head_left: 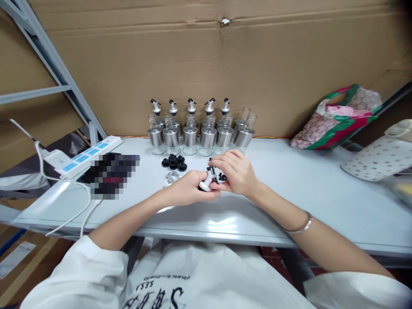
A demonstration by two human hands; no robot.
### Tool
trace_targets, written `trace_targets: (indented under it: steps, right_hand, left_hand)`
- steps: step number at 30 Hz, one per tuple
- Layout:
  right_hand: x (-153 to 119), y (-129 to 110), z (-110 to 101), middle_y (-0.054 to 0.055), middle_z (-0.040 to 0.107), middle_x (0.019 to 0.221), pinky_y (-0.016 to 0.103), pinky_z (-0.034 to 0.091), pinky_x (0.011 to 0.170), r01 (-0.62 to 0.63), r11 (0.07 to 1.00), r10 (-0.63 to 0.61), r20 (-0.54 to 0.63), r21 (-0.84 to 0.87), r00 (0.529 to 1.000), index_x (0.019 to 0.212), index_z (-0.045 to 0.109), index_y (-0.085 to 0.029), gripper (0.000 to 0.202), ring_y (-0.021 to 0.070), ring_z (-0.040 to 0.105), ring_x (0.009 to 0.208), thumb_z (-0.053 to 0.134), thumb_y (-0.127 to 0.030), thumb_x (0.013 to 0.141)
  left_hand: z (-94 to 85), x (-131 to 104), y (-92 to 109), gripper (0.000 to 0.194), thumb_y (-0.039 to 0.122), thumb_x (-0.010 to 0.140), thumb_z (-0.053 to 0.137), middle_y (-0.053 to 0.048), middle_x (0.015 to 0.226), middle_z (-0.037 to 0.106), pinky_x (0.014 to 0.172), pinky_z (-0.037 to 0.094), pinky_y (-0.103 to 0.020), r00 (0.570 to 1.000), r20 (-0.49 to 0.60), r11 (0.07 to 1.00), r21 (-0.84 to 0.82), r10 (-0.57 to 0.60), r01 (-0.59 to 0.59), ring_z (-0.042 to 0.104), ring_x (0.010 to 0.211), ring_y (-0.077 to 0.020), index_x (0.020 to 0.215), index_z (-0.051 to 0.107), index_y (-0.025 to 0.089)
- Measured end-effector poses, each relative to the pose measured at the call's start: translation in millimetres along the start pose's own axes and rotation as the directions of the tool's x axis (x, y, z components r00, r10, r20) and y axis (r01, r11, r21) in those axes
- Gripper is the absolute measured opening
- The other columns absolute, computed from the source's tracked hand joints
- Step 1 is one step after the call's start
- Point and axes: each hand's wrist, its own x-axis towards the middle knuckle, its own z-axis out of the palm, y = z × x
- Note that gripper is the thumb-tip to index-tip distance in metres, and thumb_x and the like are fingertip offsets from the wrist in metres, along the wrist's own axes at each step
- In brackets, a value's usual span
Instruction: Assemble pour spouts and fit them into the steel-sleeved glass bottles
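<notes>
My left hand (186, 189) is closed around a silver pour spout (206, 184) for an oil bottle, held just above the table. My right hand (240, 174) is closed with thumb and fingertips at the spout's black lever (216, 175); the exact contact is partly hidden by the fingers. Small black pieces (222, 177) lie on the table behind the right hand. To the left sits a cluster of black ribbed stoppers (174, 161). Loose silver spout parts (173, 177) lie in front of them, partly covered by my left hand and forearm.
Several glass bottles with steel sleeves (190, 137) stand in rows at the back; some carry spouts. A power strip (92, 156), white cables (87, 201) and a blurred dark item (112, 176) lie left. A patterned bag (322, 124) and spotted white jug (380, 156) stand right.
</notes>
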Motion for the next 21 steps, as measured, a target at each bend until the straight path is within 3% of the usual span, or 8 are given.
trace_targets:
  steps: [6, 10, 12, 14, 16, 19, 21]
  right_hand:
    - [2.6, -3.7, 0.6, 0.010, 0.060, 0.066, 0.031, 0.040, 0.056, 0.061, 0.997, -0.061, 0.016, 0.041, 0.998, 0.088, 0.054, -0.012, 0.049, 0.0190, 0.051, 0.060, 0.021, -0.047, 0.098]
    - [1.8, -3.7, -5.8, 0.004, 0.055, 0.055, 0.029, 0.036, 0.052, 0.043, 0.990, -0.027, -0.121, 0.132, 0.992, 0.077, 0.051, -0.018, 0.042, 0.0156, 0.045, 0.050, 0.017, -0.030, 0.100]
    - [-0.5, 0.8, -9.7, 0.002, 0.053, 0.053, 0.028, 0.036, 0.052, -0.022, 0.989, 0.044, -0.150, 0.147, 0.988, 0.073, 0.049, -0.019, 0.041, 0.0137, 0.044, 0.048, 0.018, -0.025, 0.099]
    - [-4.3, 9.3, -11.6, 0.002, 0.054, 0.054, 0.027, 0.036, 0.053, -0.167, 0.983, 0.174, -0.090, 0.081, 0.981, 0.069, 0.049, -0.020, 0.040, 0.0129, 0.045, 0.048, 0.023, -0.026, 0.099]
    - [-10.0, 21.5, -10.6, 0.002, 0.055, 0.056, 0.027, 0.036, 0.053, -0.352, 0.936, 0.353, 0.031, -0.015, 0.935, 0.068, 0.049, -0.020, 0.038, 0.0131, 0.047, 0.049, 0.028, -0.028, 0.098]
    - [-22.7, 42.9, -4.9, 0.004, 0.060, 0.066, 0.026, 0.040, 0.055, -0.516, 0.855, 0.514, 0.241, -0.060, 0.823, 0.075, 0.054, -0.018, 0.027, 0.0153, 0.054, 0.058, 0.038, -0.029, 0.095]
    - [-33.1, 56.1, -0.7, 0.006, 0.063, 0.076, 0.027, 0.044, 0.062, -0.558, 0.829, 0.531, 0.357, -0.032, 0.768, 0.082, 0.056, -0.017, 0.018, 0.0172, 0.058, 0.067, 0.043, -0.025, 0.091]
  left_hand:
    - [-0.2, -0.1, -2.4, 0.037, 0.041, 0.071, 0.062, 0.009, 0.053, 0.031, 0.044, 0.020, -0.019, 0.989, 0.147, 0.996, -0.080, -0.034, 0.046, 0.026, 0.049, -0.0049, 0.060, 0.035, 0.018]
    - [2.4, -3.3, 1.4, 0.024, 0.035, 0.075, 0.061, 0.005, 0.059, 0.048, 0.052, 0.032, -0.020, 0.958, 0.279, 0.997, -0.042, 0.067, -0.057, 0.040, 0.054, -0.0065, 0.070, 0.051, 0.015]
    - [1.3, -3.6, 2.3, 0.022, 0.035, 0.076, 0.062, 0.005, 0.062, 0.051, 0.054, 0.034, -0.020, 0.955, 0.287, 0.997, -0.026, 0.078, -0.074, 0.043, 0.056, -0.0069, 0.073, 0.053, 0.015]
    - [-2.3, -2.0, 0.8, 0.025, 0.038, 0.077, 0.062, 0.004, 0.065, 0.049, 0.055, 0.035, -0.020, 0.979, 0.176, 0.995, -0.045, 0.098, -0.092, 0.042, 0.057, -0.0070, 0.075, 0.052, 0.015]
    - [-7.7, 1.0, -4.1, 0.027, 0.041, 0.078, 0.061, 0.005, 0.068, 0.048, 0.054, 0.035, -0.020, 0.990, -0.029, 0.990, 0.009, 0.139, -0.139, 0.041, 0.056, -0.0072, 0.080, 0.048, 0.017]
    - [-16.1, 6.3, -17.3, 0.030, 0.041, 0.081, 0.057, 0.006, 0.067, 0.044, 0.050, 0.033, -0.020, 0.926, -0.275, 0.940, 0.292, 0.260, -0.177, 0.039, 0.050, -0.0073, 0.088, 0.038, 0.019]
    - [-19.9, 9.0, -26.9, 0.028, 0.037, 0.083, 0.054, 0.005, 0.071, 0.046, 0.050, 0.033, -0.022, 0.873, -0.266, 0.818, 0.531, 0.408, -0.221, 0.040, 0.049, -0.0077, 0.089, 0.032, 0.020]
